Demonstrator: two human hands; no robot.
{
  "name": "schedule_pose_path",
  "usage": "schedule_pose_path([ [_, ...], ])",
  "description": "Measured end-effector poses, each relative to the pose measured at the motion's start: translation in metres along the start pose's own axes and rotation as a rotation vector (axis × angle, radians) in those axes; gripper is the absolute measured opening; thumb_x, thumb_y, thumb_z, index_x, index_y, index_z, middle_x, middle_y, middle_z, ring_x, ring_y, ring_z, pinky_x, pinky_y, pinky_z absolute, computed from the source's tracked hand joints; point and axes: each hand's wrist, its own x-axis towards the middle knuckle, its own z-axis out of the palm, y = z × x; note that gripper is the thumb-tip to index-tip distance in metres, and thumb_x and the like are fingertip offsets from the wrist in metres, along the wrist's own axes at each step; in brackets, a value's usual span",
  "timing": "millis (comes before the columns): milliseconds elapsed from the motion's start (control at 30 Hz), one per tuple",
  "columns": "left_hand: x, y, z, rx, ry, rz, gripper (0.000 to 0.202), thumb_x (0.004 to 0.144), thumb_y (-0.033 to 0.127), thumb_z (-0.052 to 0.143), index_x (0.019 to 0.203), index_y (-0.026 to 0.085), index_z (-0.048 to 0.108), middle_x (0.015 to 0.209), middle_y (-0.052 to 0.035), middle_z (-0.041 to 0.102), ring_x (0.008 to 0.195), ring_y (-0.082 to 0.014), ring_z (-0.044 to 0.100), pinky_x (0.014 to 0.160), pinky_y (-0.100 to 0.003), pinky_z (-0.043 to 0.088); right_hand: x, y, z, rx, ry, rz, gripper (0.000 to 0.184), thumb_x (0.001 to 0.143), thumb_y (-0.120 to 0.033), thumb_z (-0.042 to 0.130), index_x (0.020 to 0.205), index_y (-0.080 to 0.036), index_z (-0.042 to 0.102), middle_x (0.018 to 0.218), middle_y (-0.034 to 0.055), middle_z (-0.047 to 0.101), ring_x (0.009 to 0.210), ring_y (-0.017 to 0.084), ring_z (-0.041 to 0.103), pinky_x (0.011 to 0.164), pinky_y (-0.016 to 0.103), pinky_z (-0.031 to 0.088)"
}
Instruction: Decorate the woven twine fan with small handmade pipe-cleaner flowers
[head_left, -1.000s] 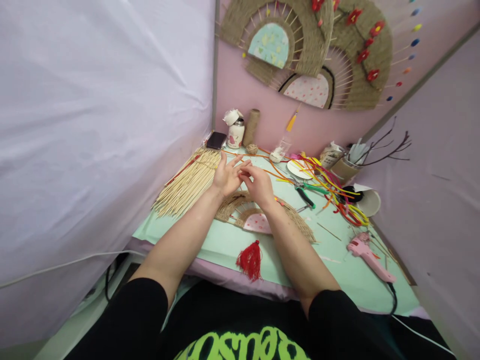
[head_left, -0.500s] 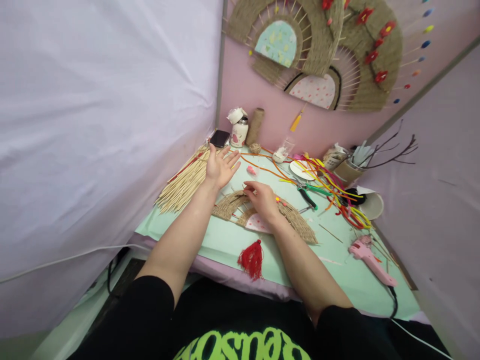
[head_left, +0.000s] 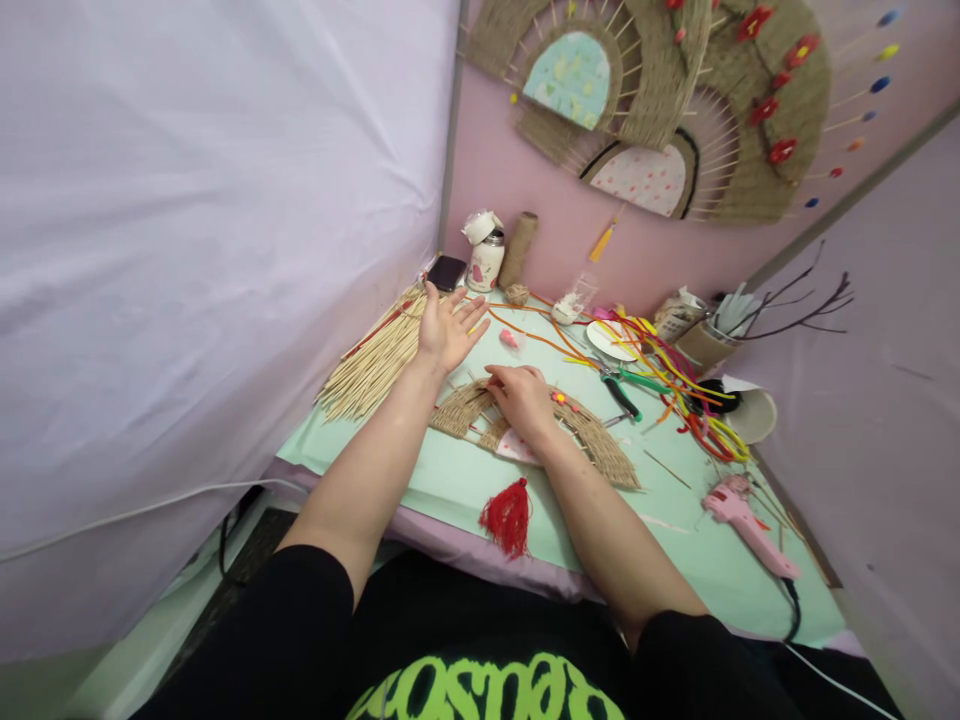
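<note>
My left hand (head_left: pixel 450 335) is raised palm up with its fingers spread, holding nothing, at the near side of a bundle of thin straw-coloured sticks (head_left: pixel 375 355). My right hand (head_left: pixel 521 400) hovers over or rests on a half-round fan (head_left: pixel 611 450) woven from brown twine; I cannot tell whether it touches. Its fingers are loosely bent, and nothing shows between thumb and forefinger. Part of the fan's middle is hidden under this hand. A pink dotted panel (head_left: pixel 514 447) sits at the fan's lower centre, with small coloured flowers (head_left: pixel 560 398) on the band. Below lies a red tassel (head_left: pixel 508 517).
A pink glue gun (head_left: pixel 754 525) lies at the right with its cord. Green-handled pliers (head_left: pixel 621 395) and tangled coloured pipe cleaners (head_left: pixel 712 430) lie behind the fan. At the back stand a jar (head_left: pixel 486 265), a twine roll (head_left: pixel 517 250) and a pot (head_left: pixel 705 345) holding twigs.
The whole view has shifted slightly, with the table and wall things a little further right. Both hands keep the same pose, and the fan stays where it was on the table.
</note>
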Motion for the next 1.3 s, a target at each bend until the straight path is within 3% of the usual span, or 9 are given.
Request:
schedule_pose_path([
  [200,-0.001,0.000,0.002,0.077,0.004,0.031,0.065,0.087,0.069,0.035,0.128,0.021,0.051,0.130,-0.0143,0.055,0.128,-0.0265,0.051,0.097,-0.039,0.048,0.002,-0.001,0.003,-0.032,-0.030,0.003,0.027,0.088,-0.015,0.056,0.112,-0.021,0.066,0.094,0.0049,0.075,0.092,0.022,0.065,0.093,0.040,0.038],
  [567,-0.002,0.000,0.001,0.063,-0.007,0.026,0.061,0.088,0.068,0.034,0.125,0.023,0.052,0.123,-0.0126,0.060,0.120,-0.0263,0.057,0.093,-0.040,0.051,-0.001,-0.003,-0.003,-0.059,-0.105,0.023,0.033,0.087,-0.013,0.058,0.119,-0.018,0.063,0.099,0.0066,0.074,0.094,0.024,0.064,0.089,0.040,0.042],
  [867,-0.003,-0.001,0.004,0.112,0.035,0.055,0.061,0.086,0.070,0.036,0.114,0.020,0.056,0.112,-0.0113,0.063,0.114,-0.0237,0.061,0.092,-0.038,0.052,-0.009,-0.008,-0.012,-0.101,-0.101,0.047,0.042,0.087,-0.007,0.044,0.124,-0.020,0.061,0.115,0.0090,0.069,0.110,0.023,0.059,0.093,0.035,0.042],
  [1300,0.000,0.000,-0.002,0.181,0.000,0.098,0.061,0.085,0.072,0.035,0.111,0.020,0.055,0.111,-0.0115,0.063,0.116,-0.0252,0.059,0.092,-0.040,0.052,-0.013,-0.015,-0.014,-0.169,-0.158,0.004,0.038,0.084,-0.008,0.046,0.114,-0.020,0.067,0.126,0.0124,0.064,0.120,0.024,0.055,0.099,0.038,0.038],
])
